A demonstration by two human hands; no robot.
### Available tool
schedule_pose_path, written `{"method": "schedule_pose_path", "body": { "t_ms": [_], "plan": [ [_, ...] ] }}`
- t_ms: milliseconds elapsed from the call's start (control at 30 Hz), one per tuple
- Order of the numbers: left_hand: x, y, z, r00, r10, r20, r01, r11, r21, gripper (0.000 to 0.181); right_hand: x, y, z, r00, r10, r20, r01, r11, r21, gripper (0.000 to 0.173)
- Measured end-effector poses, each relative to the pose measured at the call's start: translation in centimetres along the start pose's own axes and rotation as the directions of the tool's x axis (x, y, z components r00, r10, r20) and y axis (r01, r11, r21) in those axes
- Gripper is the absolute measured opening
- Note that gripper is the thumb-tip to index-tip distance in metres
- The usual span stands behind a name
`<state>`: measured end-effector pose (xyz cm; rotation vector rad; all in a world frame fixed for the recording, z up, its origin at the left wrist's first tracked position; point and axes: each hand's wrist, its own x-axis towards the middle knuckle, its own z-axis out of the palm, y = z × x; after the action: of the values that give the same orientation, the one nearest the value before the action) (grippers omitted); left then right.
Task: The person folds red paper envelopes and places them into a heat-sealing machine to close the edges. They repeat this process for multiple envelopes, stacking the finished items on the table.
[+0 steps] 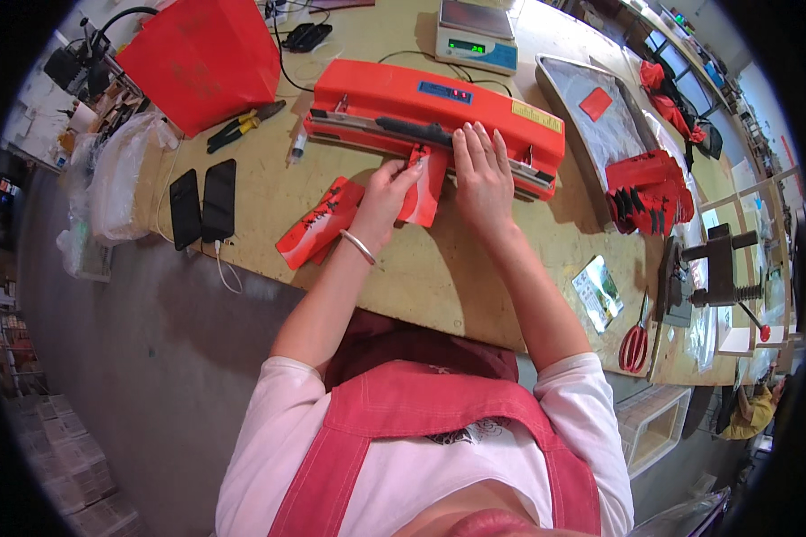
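A red bar heat sealer with a dark padded handle lies across the bench before me. My left hand pinches a red printed pouch between thumb and fingers; the pouch's far end goes in at the sealer's front bar, where it is hidden. Laid flat over the right end of the handle, my right hand has its fingers stretched toward the sealer's top. More red pouches lie overlapping on the bench, left of my left forearm.
A metal tray at right carries a stack of red pouches. Beyond the sealer stands a digital scale. Around the bench are two phones, pliers, a red bag, scissors and a lever press.
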<state>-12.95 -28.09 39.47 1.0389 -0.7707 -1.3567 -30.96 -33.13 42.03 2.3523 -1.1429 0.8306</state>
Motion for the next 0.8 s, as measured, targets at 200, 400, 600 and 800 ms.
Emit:
{"method": "schedule_pose_path", "body": {
  "t_ms": [200,400,600,800],
  "plan": [
    [0.5,-0.1,-0.2,1.000,-0.004,0.015,0.004,0.999,-0.042,0.028,0.1,-0.1,0.3,1.000,0.003,-0.001,-0.003,1.000,0.007,0.051],
    [0.3,0.1,0.3,1.000,0.000,0.026,0.002,0.999,-0.047,0.027,0.1,-0.1,0.2,1.000,0.009,-0.003,-0.009,1.000,0.011,0.052],
    [0.0,0.9,0.6,0.998,-0.042,0.037,0.044,0.997,-0.060,0.026,0.0,-0.2,0.0,1.000,0.013,-0.013,-0.013,0.999,0.030,0.052],
    [0.4,0.6,0.7,0.998,-0.005,0.061,0.008,0.999,-0.043,0.019,0.0,-0.5,-0.3,1.000,0.020,-0.005,-0.020,0.999,0.032,0.052]
  ]
}}
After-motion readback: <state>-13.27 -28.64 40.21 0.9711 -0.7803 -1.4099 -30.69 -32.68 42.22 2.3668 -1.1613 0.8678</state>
